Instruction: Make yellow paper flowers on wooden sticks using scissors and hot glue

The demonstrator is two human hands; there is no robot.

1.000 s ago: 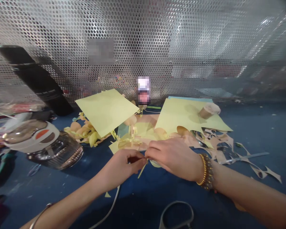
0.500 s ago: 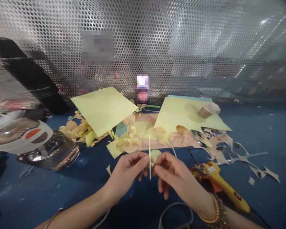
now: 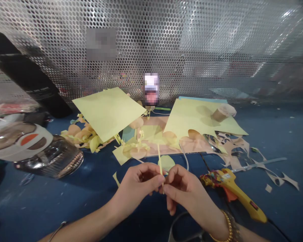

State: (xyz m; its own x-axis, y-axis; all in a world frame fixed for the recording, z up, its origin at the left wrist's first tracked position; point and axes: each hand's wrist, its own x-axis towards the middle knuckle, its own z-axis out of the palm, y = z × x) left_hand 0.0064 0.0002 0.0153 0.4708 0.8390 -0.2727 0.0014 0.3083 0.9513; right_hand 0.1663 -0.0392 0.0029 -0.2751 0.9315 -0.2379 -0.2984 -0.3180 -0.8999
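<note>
A narrow pale-yellow paper strip [image 3: 159, 157] stands nearly upright between my hands, its top leaning slightly left. My left hand [image 3: 142, 184] pinches it near the lower end between thumb and index finger. My right hand [image 3: 185, 190] is closed at the fingertips around the strip's bottom end, close against the left thumb. Its other fingers curl below. Just behind the fingertips lies a pale green paper disc [image 3: 167, 162] on the blue table.
A yellow glue gun [image 3: 239, 191] lies at right near paper offcuts [image 3: 233, 151]. Yellow sheets [image 3: 111, 112] and cut petals [image 3: 82, 136] spread behind. A clear jar [image 3: 50, 161] and black bottle [image 3: 37, 84] stand left. Scissors handles [image 3: 174, 228] show in front. A perforated metal panel [image 3: 204, 40] closes the back.
The strip has tilted, its lower end shifting right. My left fingertips have moved right, and the two hands are now closer together. The pale green disc shows more fully.
</note>
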